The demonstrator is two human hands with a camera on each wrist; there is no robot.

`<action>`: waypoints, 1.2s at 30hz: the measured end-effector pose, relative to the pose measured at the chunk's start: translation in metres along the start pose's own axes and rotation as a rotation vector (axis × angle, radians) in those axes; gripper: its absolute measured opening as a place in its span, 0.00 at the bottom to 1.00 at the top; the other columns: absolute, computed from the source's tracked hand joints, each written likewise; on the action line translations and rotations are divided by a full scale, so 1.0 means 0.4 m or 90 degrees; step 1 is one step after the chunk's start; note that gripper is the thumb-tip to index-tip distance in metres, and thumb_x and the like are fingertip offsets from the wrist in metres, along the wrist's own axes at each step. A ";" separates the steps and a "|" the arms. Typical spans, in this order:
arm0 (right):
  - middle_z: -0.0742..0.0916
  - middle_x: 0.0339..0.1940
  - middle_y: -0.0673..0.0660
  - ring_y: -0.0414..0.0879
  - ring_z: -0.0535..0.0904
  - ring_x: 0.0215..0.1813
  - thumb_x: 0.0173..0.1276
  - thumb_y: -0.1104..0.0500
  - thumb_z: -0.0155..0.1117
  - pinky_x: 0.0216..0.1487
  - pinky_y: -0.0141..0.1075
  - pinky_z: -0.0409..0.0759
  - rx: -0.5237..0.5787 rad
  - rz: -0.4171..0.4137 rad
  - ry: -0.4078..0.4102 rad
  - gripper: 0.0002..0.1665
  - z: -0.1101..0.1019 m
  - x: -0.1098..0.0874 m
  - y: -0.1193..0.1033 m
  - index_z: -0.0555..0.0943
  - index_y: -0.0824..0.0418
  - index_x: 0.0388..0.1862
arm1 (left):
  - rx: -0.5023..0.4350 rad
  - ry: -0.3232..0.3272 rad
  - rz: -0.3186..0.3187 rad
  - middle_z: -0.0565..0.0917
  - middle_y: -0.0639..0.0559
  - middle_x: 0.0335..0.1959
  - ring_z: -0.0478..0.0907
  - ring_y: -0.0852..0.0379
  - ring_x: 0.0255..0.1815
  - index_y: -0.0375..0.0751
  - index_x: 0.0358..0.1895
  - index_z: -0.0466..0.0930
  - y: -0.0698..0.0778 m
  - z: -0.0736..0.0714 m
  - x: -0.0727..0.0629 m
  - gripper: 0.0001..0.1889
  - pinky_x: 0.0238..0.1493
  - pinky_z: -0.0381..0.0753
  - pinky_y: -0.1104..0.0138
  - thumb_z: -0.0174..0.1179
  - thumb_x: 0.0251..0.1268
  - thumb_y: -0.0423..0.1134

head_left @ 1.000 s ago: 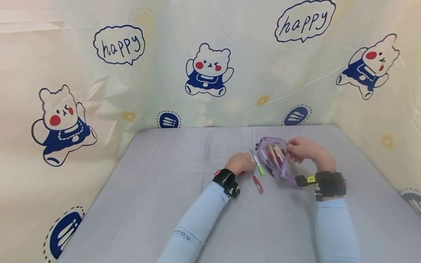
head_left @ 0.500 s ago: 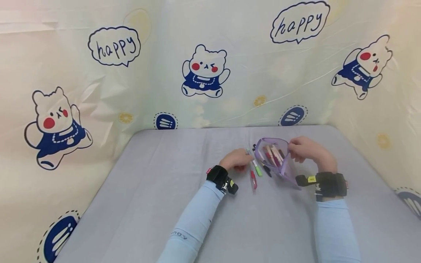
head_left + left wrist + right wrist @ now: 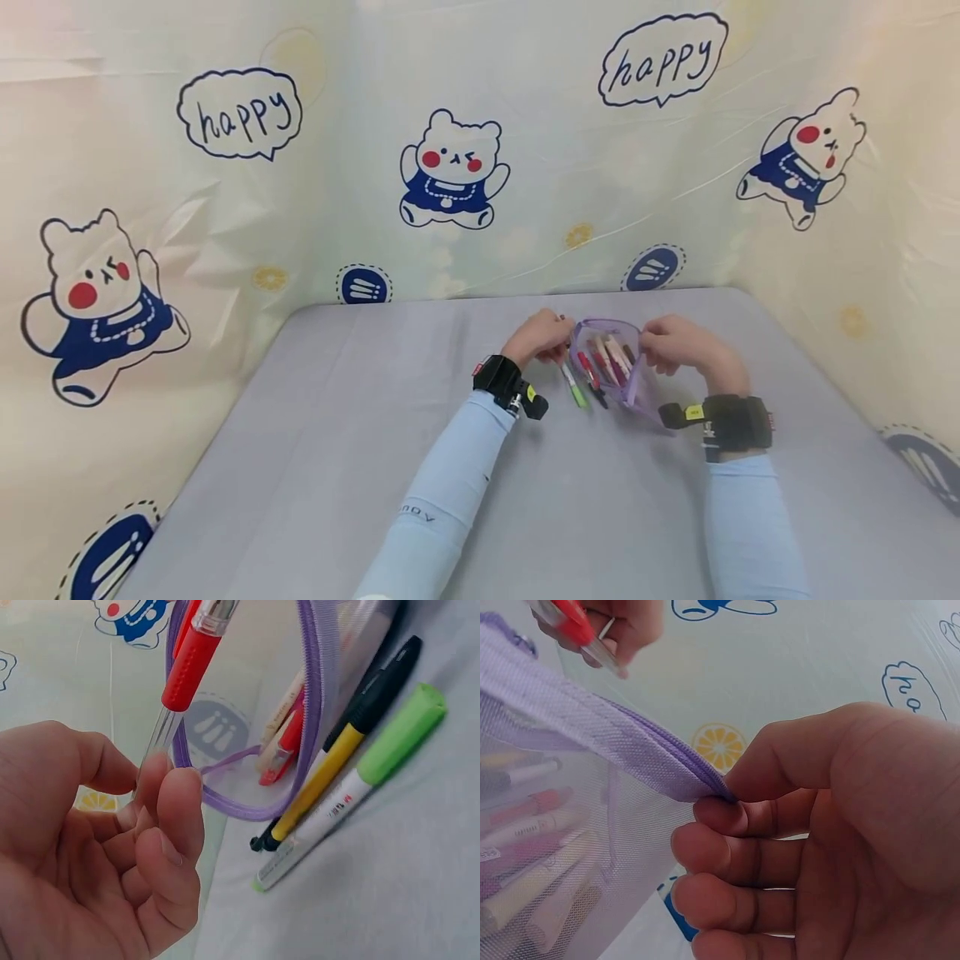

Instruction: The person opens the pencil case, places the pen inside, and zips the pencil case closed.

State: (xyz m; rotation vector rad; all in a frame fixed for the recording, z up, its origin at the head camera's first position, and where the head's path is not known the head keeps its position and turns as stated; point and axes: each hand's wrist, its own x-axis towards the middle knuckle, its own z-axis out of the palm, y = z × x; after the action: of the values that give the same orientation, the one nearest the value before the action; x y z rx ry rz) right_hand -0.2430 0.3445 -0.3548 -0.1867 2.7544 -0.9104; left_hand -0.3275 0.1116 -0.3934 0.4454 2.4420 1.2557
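Note:
My left hand (image 3: 540, 333) pinches the clear barrel of a red-capped pen (image 3: 191, 671) between thumb and fingers. The pen's red cap end points away from the hand and overlaps the mouth of the purple mesh pencil pouch (image 3: 630, 754) in the left wrist view. On the other side, my right hand (image 3: 675, 343) pinches the pouch's zipper edge between thumb and index finger, and the mouth gapes. Several pens and markers (image 3: 536, 832) lie inside, showing through the mesh. Beside the pouch lie a white marker with a green cap (image 3: 401, 739) and a yellow-and-black pen (image 3: 322, 776).
A grey cloth covers the table (image 3: 360, 467). Behind it and at both sides hangs a pale printed curtain (image 3: 525, 67) with bears and speech bubbles. Both wrists wear black straps with small cameras.
The red pen that lay on the table is now in my left hand, which has moved up to the pouch mouth. My right hand keeps its hold on the pouch edge.

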 end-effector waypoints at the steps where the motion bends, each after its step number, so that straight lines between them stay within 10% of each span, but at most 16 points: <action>1: 0.84 0.29 0.61 0.48 0.79 0.29 0.72 0.58 0.48 0.32 0.38 0.81 0.001 -0.001 0.000 0.15 0.001 0.001 0.000 0.78 0.68 0.39 | -0.008 0.001 0.000 0.79 0.52 0.13 0.79 0.52 0.19 0.43 0.15 0.73 0.001 0.001 0.003 0.24 0.19 0.73 0.67 0.46 0.71 0.46; 19: 0.83 0.28 0.60 0.48 0.78 0.27 0.72 0.59 0.49 0.32 0.37 0.80 0.016 -0.003 0.000 0.14 0.011 0.012 -0.015 0.78 0.67 0.39 | -0.071 -0.007 0.007 0.80 0.49 0.17 0.80 0.46 0.24 0.40 0.19 0.76 0.033 0.047 0.018 0.21 0.29 0.75 0.59 0.49 0.71 0.44; 27: 0.83 0.27 0.59 0.48 0.78 0.27 0.72 0.59 0.47 0.31 0.38 0.80 0.028 -0.013 0.005 0.14 0.000 0.013 -0.003 0.78 0.68 0.38 | -0.018 -0.059 0.044 0.79 0.52 0.19 0.75 0.54 0.20 0.30 0.35 0.83 0.037 0.058 0.031 0.21 0.24 0.68 0.65 0.49 0.74 0.46; 36: 0.83 0.27 0.58 0.48 0.78 0.28 0.73 0.58 0.48 0.32 0.37 0.81 0.032 0.005 0.006 0.15 -0.016 0.000 0.013 0.78 0.68 0.40 | 0.146 0.015 0.066 0.68 0.56 0.11 0.66 0.59 0.14 0.47 0.12 0.65 0.014 0.028 0.020 0.23 0.19 0.63 0.68 0.48 0.71 0.43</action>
State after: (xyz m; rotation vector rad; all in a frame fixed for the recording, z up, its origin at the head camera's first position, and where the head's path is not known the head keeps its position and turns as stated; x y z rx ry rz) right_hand -0.2448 0.3521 -0.3530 -0.1636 2.7349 -0.9795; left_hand -0.3291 0.1261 -0.3963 0.6297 2.6255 1.0283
